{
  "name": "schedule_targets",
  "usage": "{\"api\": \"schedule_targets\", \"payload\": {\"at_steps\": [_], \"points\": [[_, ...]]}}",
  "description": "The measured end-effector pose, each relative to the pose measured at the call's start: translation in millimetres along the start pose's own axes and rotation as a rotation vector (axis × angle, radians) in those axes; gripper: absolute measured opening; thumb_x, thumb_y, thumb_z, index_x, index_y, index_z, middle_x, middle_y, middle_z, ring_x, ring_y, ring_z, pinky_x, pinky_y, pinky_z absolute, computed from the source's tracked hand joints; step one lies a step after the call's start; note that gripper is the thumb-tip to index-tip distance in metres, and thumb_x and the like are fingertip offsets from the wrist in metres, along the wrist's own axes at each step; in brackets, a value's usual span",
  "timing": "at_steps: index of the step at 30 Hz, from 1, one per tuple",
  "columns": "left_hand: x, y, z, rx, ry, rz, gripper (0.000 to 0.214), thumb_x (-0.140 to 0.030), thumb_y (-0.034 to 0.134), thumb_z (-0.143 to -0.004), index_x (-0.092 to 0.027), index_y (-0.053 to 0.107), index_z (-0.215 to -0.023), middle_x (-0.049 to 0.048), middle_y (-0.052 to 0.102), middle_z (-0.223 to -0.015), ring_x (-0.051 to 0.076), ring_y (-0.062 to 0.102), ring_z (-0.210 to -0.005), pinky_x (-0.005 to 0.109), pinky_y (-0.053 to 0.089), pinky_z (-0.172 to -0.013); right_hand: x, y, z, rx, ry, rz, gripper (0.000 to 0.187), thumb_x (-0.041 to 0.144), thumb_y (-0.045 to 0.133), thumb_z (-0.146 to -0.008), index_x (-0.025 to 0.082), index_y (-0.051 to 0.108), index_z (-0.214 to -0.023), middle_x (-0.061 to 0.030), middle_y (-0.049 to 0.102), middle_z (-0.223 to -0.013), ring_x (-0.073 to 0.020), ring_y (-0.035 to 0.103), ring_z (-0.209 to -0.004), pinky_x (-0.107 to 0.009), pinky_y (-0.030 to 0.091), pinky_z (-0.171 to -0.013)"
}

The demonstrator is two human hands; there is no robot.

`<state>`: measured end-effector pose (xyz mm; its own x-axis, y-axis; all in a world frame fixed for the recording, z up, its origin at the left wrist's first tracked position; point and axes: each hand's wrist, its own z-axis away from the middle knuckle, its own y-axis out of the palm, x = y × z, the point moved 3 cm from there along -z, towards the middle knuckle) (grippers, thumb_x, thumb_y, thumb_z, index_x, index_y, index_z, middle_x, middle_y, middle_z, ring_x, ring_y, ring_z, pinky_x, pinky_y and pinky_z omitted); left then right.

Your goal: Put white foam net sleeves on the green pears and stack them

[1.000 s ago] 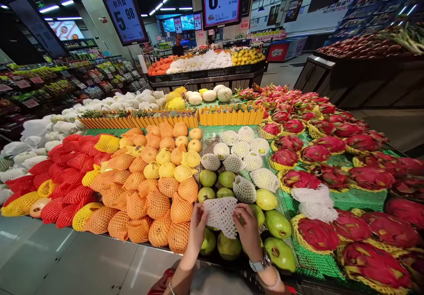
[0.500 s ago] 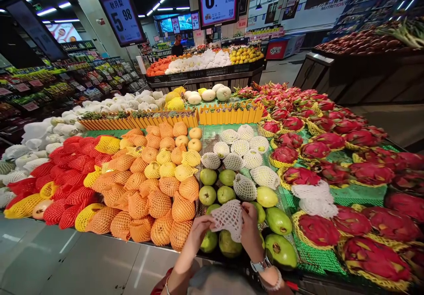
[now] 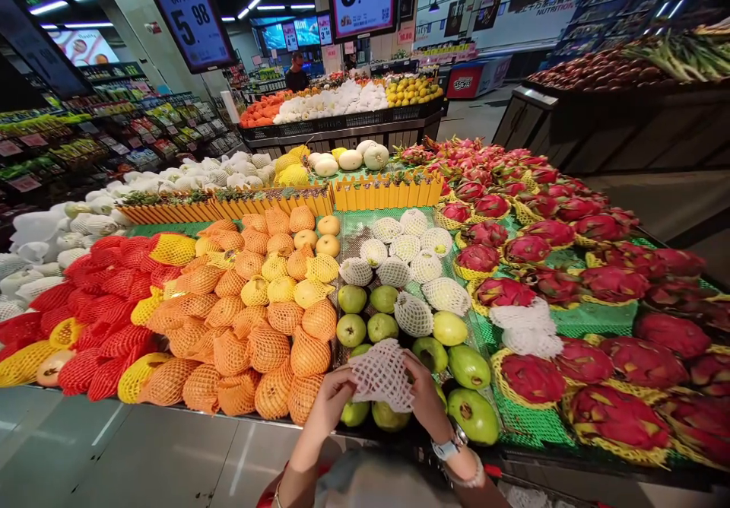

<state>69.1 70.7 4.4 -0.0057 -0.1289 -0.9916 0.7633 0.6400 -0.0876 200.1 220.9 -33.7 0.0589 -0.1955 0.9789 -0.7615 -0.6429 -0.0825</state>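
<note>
Between my two hands a white foam fruit net point(image 3: 382, 375) is stretched out flat, low over the front of the display. My left hand point(image 3: 331, 395) pinches its left edge. The fingers of my right hand point(image 3: 426, 392) grip the opposite edge; a watch is on that wrist. Beneath and around the net lie bare green fruit point(image 3: 382, 328), some partly hidden by it and by my hands. Just behind, a green fruit in a white net point(image 3: 414, 314) lies tilted, with several more wrapped ones point(image 3: 404, 248) farther back.
Orange-netted fruit point(image 3: 269, 350) and red-netted fruit point(image 3: 108, 318) fill the left side. Dragon fruit point(image 3: 533, 377) sit in yellow nets on the right, beside a pile of white foam nets point(image 3: 525, 328). A low yellow fence point(image 3: 388, 192) runs behind. A person point(image 3: 296, 74) is far back.
The foam net is spread wider and flatter between my hands than before. The whole view has shifted slightly, so the display sits farther left. Both hands keep hold of the net.
</note>
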Motion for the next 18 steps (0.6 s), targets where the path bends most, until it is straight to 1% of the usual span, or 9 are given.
{"api": "schedule_targets", "payload": {"at_steps": [1,3,5,8,11,13,15,16,18], "points": [[0,3.0,-3,-0.012,-0.009,0.060,0.027,-0.043,0.073,-0.070,-0.020,0.065,-0.059,0.0006,0.064,-0.057,0.017,0.058,-0.060,0.029,0.051,-0.063,-1,0,0,0.002,0.013,-0.011,0.042,0.017,0.064,-0.068,0.025,0.076,-0.107,-0.0082,0.075,-0.116,-0.0282,0.068,-0.110,-0.044,0.056,-0.098],[1,10.1,-6,-0.010,-0.060,0.195,0.027,-0.043,0.078,-0.064,-0.019,0.066,-0.066,-0.0018,0.060,-0.052,0.016,0.055,-0.054,0.027,0.049,-0.059,-2,0,0,0.019,0.029,-0.028,0.047,0.016,0.064,-0.070,0.025,0.074,-0.115,-0.0089,0.073,-0.123,-0.0279,0.067,-0.114,-0.044,0.055,-0.100],[1,15.9,-5,0.029,-0.087,0.219,0.029,-0.044,0.079,-0.061,-0.019,0.069,-0.075,-0.0005,0.064,-0.054,0.018,0.059,-0.057,0.031,0.052,-0.063,0,2,1,0.045,0.026,-0.025,0.049,0.015,0.063,-0.070,0.024,0.073,-0.117,-0.0090,0.072,-0.124,-0.0274,0.067,-0.115,-0.043,0.055,-0.100],[0,18.6,2,0.116,-0.069,0.052,0.025,-0.043,0.068,-0.072,-0.019,0.074,-0.076,0.0069,0.075,-0.074,0.027,0.067,-0.080,0.041,0.053,-0.084,5,2,3,0.049,0.015,-0.002,0.047,0.011,0.058,-0.069,0.024,0.075,-0.111,-0.0084,0.074,-0.118,-0.0261,0.069,-0.109,-0.039,0.058,-0.092],[2,16.6,9,0.130,-0.046,-0.101,0.024,-0.035,0.060,-0.076,-0.020,0.077,-0.085,0.0097,0.077,-0.097,0.032,0.065,-0.104,0.046,0.047,-0.102,10,-2,5,-0.017,-0.029,0.018,0.045,0.009,0.054,-0.070,0.025,0.076,-0.105,-0.0074,0.075,-0.108,-0.0239,0.071,-0.098,-0.034,0.061,-0.080],[3,17.7,10,0.157,-0.033,-0.135,0.029,-0.032,0.059,-0.075,-0.021,0.076,-0.095,0.0105,0.076,-0.108,0.033,0.063,-0.112,0.047,0.043,-0.108,12,-7,6,-0.064,-0.083,0.045,0.038,0.010,0.054,-0.074,0.025,0.078,-0.099,-0.0067,0.075,-0.100,-0.0229,0.072,-0.092,-0.034,0.061,-0.078],[4,20.8,10,0.199,-0.036,-0.149,0.035,-0.031,0.057,-0.077,-0.020,0.074,-0.105,0.0112,0.074,-0.117,0.033,0.061,-0.118,0.048,0.040,-0.111,12,-12,8,-0.081,-0.127,0.053,0.029,0.014,0.056,-0.081,0.026,0.078,-0.095,-0.0069,0.076,-0.097,-0.0231,0.072,-0.091,-0.035,0.062,-0.080],[4,22.7,10,0.219,-0.046,-0.157,0.038,-0.031,0.057,-0.078,-0.020,0.072,-0.110,0.0112,0.072,-0.122,0.033,0.060,-0.121,0.047,0.039,-0.112,11,-13,9,-0.070,-0.143,0.040,0.027,0.017,0.056,-0.084,0.026,0.078,-0.097,-0.0076,0.076,-0.099,-0.0237,0.072,-0.093,-0.036,0.062,-0.081],[3,26.1,10,0.248,-0.068,-0.176,0.042,-0.030,0.055,-0.079,-0.020,0.069,-0.118,0.0112,0.069,-0.128,0.031,0.057,-0.126,0.046,0.037,-0.114,8,-15,10,-0.008,-0.170,-0.011,0.027,0.025,0.055,-0.090,0.026,0.075,-0.109,-0.0103,0.074,-0.111,-0.0257,0.071,-0.104,-0.037,0.062,-0.086]]}}
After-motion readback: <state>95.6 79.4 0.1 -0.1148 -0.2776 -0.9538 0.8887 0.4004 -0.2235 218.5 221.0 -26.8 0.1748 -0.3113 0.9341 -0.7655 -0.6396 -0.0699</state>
